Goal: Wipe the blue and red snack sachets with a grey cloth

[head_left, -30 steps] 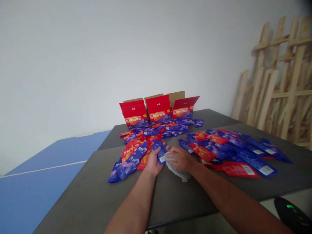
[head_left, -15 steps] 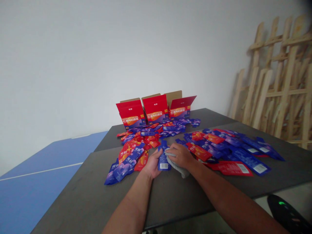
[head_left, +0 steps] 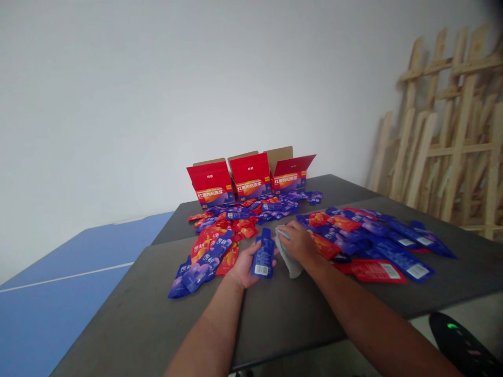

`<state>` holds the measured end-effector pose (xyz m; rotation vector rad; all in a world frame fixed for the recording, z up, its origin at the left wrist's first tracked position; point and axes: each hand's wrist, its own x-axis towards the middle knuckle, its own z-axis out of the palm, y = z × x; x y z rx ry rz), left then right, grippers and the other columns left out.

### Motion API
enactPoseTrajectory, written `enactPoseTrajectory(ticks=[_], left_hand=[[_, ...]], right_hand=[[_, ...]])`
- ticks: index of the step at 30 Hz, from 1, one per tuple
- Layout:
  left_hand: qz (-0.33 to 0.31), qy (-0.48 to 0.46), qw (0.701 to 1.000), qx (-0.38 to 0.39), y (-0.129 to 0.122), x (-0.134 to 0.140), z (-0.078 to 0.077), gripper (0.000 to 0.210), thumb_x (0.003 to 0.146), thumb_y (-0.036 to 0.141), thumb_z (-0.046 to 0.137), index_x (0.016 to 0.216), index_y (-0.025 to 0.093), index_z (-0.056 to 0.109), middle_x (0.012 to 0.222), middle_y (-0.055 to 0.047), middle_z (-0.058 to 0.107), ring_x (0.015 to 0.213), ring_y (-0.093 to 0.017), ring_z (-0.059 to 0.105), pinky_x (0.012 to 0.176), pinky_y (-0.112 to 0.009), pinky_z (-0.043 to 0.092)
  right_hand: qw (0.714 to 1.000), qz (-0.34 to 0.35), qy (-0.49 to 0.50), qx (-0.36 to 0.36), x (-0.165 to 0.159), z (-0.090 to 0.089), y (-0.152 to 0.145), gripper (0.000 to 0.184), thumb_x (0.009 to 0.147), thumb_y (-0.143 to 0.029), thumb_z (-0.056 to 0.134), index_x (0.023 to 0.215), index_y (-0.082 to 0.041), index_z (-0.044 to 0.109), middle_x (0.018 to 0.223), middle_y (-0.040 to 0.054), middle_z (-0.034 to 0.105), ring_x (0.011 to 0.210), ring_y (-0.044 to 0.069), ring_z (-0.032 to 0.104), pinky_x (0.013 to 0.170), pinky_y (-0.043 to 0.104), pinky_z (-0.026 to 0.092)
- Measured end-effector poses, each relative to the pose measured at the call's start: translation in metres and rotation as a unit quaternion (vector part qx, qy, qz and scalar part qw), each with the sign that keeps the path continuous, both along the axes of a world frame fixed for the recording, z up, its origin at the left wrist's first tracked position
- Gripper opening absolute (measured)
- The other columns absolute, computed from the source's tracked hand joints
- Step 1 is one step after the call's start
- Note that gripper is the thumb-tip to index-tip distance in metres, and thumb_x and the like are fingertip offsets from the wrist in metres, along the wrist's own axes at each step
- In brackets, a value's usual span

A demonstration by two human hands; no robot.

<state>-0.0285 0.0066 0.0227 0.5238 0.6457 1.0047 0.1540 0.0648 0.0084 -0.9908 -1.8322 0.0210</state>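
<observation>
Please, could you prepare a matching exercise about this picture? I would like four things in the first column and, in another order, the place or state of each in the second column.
Column one
1. boxes
2. cloth
3. wooden frames
4. held pouch

Column two
A. in the right hand
B. in the left hand
C. flaps up, on the far part of the table
D. at the right side of the view, beyond the table

Right pairs: 1-C, 2-A, 3-D, 4-B

Wooden frames [head_left: 460, 150] stand by a pale wall [head_left: 196, 84], a blue surface [head_left: 74, 309] at left.
</observation>
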Motion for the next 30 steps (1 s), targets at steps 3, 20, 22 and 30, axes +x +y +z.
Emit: enactPoseTrajectory(ticks=[3,20,22,30], left_hand=[[0.024,-0.067,0.997,-0.008,0.004,-0.007,0.002,0.035,0.086,0.037,0.054,0.112,0.014,0.058,0.102,-0.012,0.066,0.083,-0.019,0.065,0.065,-0.03,0.052],[-0.026,-0.052,0.996,-0.064,0.003,0.001,-0.003,0.038,0.081,0.049,0.06,0.09,0.013,0.064,0.07,-0.005,0.066,0.059,-0.015,0.062,0.059,-0.025,0.048],[-0.015,-0.023,0.997,-0.07,0.002,0.004,-0.004,0.033,0.08,0.047,0.062,0.084,0.014,0.063,0.066,-0.003,0.065,0.054,-0.012,0.059,0.054,-0.023,0.046],[-0.041,0.059,0.997,-0.019,0.002,0.008,-0.007,0.035,0.08,0.05,0.06,0.087,0.015,0.06,0.064,-0.001,0.061,0.046,-0.01,0.054,0.043,-0.021,0.042]], right_hand=[[0.998,0.038,-0.006,0.042,-0.002,0.001,-0.005,0.018,0.084,-0.026,0.057,0.099,-0.025,0.067,0.086,0.0056,0.06,0.081,0.021,0.057,0.074,0.037,0.05],[0.98,0.145,-0.108,0.084,-0.027,-0.004,-0.032,0.017,0.081,-0.022,0.06,0.095,-0.022,0.069,0.089,0.0057,0.061,0.083,0.019,0.057,0.078,0.034,0.048],[0.988,0.111,-0.091,0.058,-0.024,-0.004,-0.028,0.018,0.082,-0.022,0.058,0.097,-0.021,0.069,0.09,0.0065,0.061,0.083,0.019,0.057,0.077,0.034,0.048],[0.999,0.035,0.02,-0.022,-0.018,-0.003,-0.015,0.018,0.085,-0.027,0.055,0.098,-0.022,0.067,0.089,0.0052,0.061,0.086,0.019,0.058,0.079,0.033,0.05]])
